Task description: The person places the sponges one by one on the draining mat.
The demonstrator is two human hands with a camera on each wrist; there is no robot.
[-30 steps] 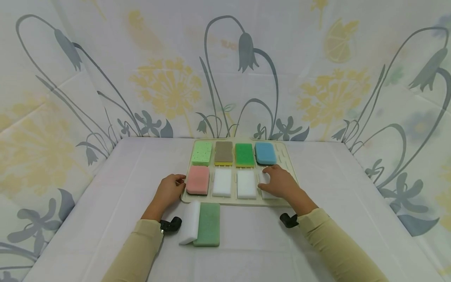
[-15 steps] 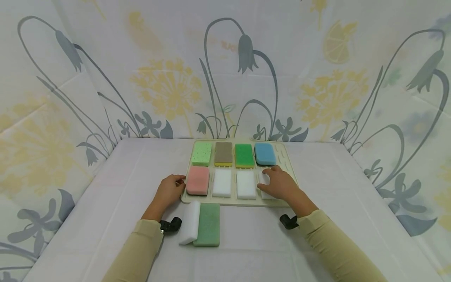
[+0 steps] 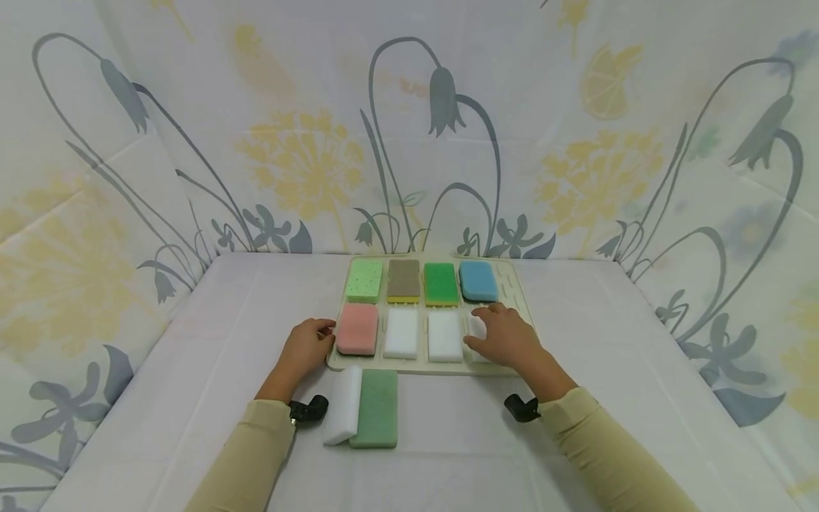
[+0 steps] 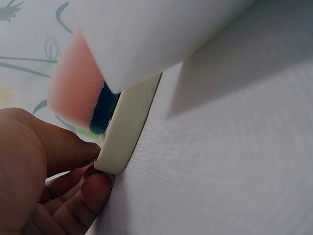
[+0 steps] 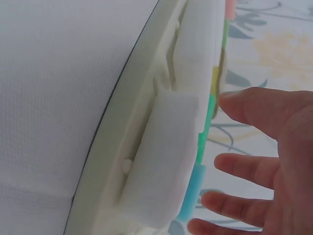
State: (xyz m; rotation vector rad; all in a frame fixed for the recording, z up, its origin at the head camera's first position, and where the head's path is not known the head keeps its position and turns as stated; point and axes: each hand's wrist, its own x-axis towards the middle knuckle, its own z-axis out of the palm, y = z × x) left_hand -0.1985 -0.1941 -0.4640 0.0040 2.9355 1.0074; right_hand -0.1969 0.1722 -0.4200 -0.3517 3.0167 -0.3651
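Note:
In the head view a cream tray point(image 3: 430, 367) carries sponges in two rows. My left hand point(image 3: 307, 350) pinches the tray's left front edge; the left wrist view has the thumb point(image 4: 80, 149) on the rim, close to the pink sponge point(image 3: 357, 329). Over the right end of the front row hovers my right hand point(image 3: 510, 338), above a white sponge point(image 3: 476, 327) that it partly hides. Its fingers are spread and apart from that sponge in the right wrist view, holding nothing. Two more white sponges point(image 3: 445, 336) lie between it and the pink one.
Light green, brown, bright green and blue point(image 3: 478, 281) sponges fill the tray's back row. Before the tray, a white sponge point(image 3: 344, 405) leans on a flat green sponge point(image 3: 375, 409), near my left wrist. A flower-printed cloth point(image 3: 409, 142) hangs behind the table.
The head view has shifted slightly. Both hands keep practically the same places at the tray, and the sponges stay where they were.

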